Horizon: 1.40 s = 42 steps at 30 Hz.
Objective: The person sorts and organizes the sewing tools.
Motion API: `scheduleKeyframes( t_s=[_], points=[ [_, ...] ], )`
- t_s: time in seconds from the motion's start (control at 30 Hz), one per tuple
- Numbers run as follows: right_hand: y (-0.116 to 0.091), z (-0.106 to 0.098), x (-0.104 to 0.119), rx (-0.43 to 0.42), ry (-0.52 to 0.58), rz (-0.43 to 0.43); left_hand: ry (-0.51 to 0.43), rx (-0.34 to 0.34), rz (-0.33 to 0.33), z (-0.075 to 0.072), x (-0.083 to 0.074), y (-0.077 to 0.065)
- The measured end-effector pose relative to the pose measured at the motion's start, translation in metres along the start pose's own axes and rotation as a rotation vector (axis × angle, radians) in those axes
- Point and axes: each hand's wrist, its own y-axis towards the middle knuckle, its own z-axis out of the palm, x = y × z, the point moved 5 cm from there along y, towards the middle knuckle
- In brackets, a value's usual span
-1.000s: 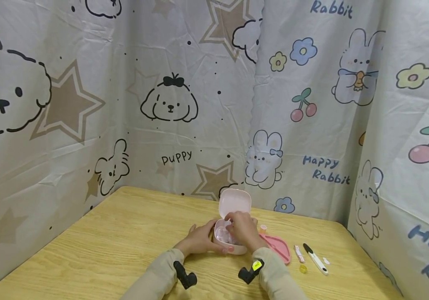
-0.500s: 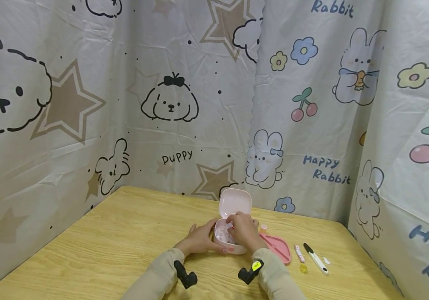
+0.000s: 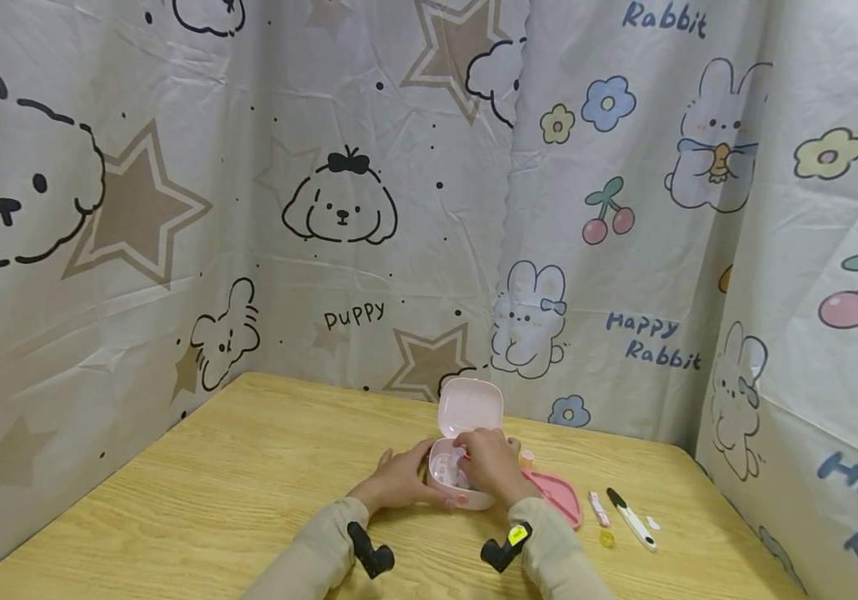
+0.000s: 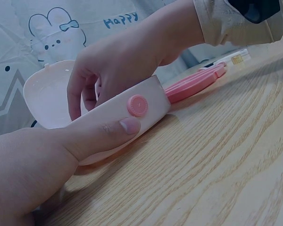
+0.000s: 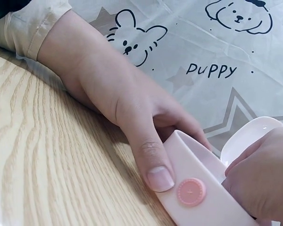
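A small pale pink box (image 3: pixel 465 500) stands on the table with its hinged lid (image 3: pixel 470 406) raised at the back. My left hand (image 3: pixel 399 478) grips the box from its left side, thumb along the front wall beside a round pink button (image 4: pixel 137 105). My right hand (image 3: pixel 491 462) reaches down into the box, fingers bent, their tips hidden behind the wall in the left wrist view. A bit of red shows at these fingers in the head view; whether they pinch it I cannot tell. Clear or whitish contents (image 3: pixel 444 471) lie inside the box.
Right of the box lies a flat pink tray-like piece (image 3: pixel 562 502), a small pinkish cap (image 3: pixel 526 458) behind it. Farther right are a slim pink-and-white item (image 3: pixel 598 508), a yellow round piece (image 3: pixel 606 539), a white tool with a black end (image 3: pixel 631 518) and a small white piece (image 3: pixel 652 522).
My right hand has shifted slightly to the right and toward me within the box, and red has come into view at its fingers. My left hand keeps its hold on the box.
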Motion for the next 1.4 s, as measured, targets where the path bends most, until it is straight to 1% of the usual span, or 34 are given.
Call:
scheduleKeyframes(
  t_s=[0.17,0.33,0.4,0.5,0.63,0.77,0.87,1.07,1.2,1.4],
  points=[
    [-0.001,-0.005,0.000,0.020,0.002,-0.009,-0.005,-0.007,-0.021,0.002,0.005,0.002],
    [-0.002,-0.005,0.000,0.037,0.013,-0.007,-0.002,0.005,-0.015,-0.002,-0.002,0.000],
    [-0.003,-0.005,-0.001,0.043,0.015,0.000,-0.005,0.005,-0.010,-0.003,-0.004,-0.001],
    [-0.003,-0.005,-0.003,0.056,0.030,0.025,0.010,0.004,-0.019,0.000,-0.001,0.000],
    [-0.003,-0.005,-0.005,0.060,0.047,0.040,0.022,-0.007,-0.010,0.001,0.000,0.001],
    [-0.004,-0.008,-0.006,0.039,0.047,0.023,0.016,-0.009,0.005,0.001,-0.001,0.000],
    [-0.005,-0.011,-0.008,0.008,0.044,0.013,0.004,0.000,-0.008,0.000,-0.001,-0.001],
    [-0.006,-0.022,-0.015,-0.046,0.070,0.045,-0.019,0.011,-0.021,-0.002,-0.004,-0.002],
    [-0.005,-0.026,-0.019,-0.052,0.073,0.065,-0.030,0.009,-0.019,-0.001,-0.004,-0.002],
    [-0.006,-0.030,-0.022,-0.051,0.099,0.088,-0.023,0.001,-0.035,0.003,0.002,0.001]
  ],
)
